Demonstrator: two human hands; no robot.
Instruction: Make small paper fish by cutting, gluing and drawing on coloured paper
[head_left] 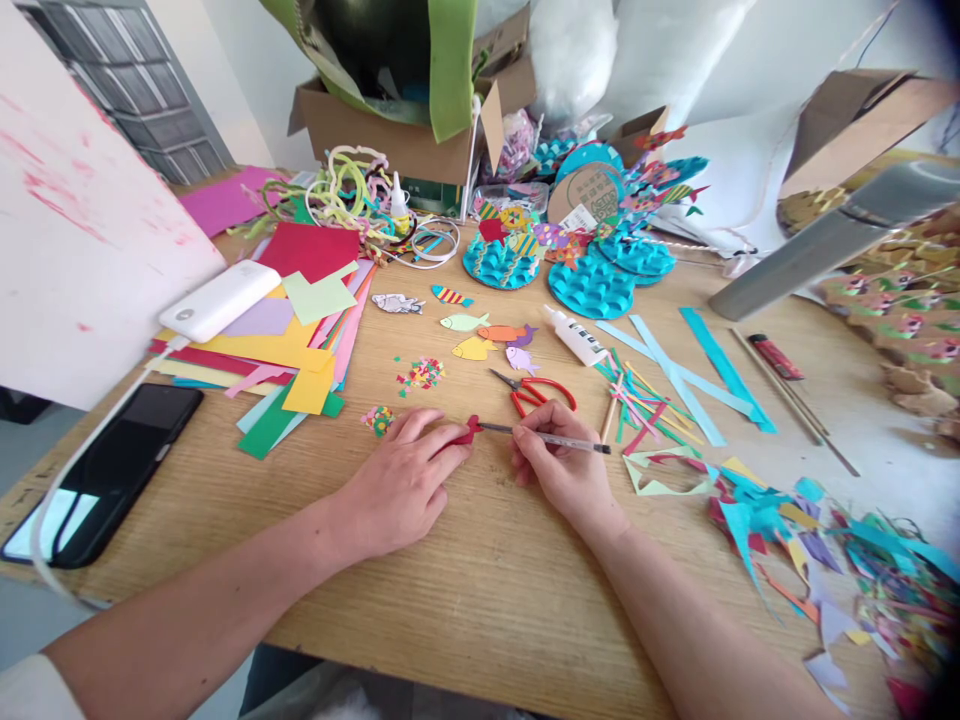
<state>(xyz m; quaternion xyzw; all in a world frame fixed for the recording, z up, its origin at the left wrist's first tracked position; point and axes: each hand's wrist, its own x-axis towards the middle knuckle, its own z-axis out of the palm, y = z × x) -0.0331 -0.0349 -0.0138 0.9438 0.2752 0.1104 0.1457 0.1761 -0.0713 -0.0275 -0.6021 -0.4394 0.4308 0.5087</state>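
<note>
My left hand (401, 480) rests on the table with its fingers closed over a small dark red paper fish (472, 428), holding it against the wood. Only the tail end shows beyond the fingertips. A slim grey pen (574, 441) is pinched in my right hand (559, 468), its tip at the fish's tail. Just above that hand lie red-handled pliers or snips (531, 390), jaws apart. Colourful paper bits (422, 374) form one small pile, and another pile (378, 420) touches the area beside my left fingers. Several cut paper fish (465, 322) lie farther back.
Stacked coloured paper (315, 260), a white power bank (220, 300) and a phone (112, 470) occupy the left. A glue bottle (576, 336), paper strips (679, 380), a grey cylinder (810, 250) and scraps (825, 570) lie right. Blue textured bases (591, 285) stand behind.
</note>
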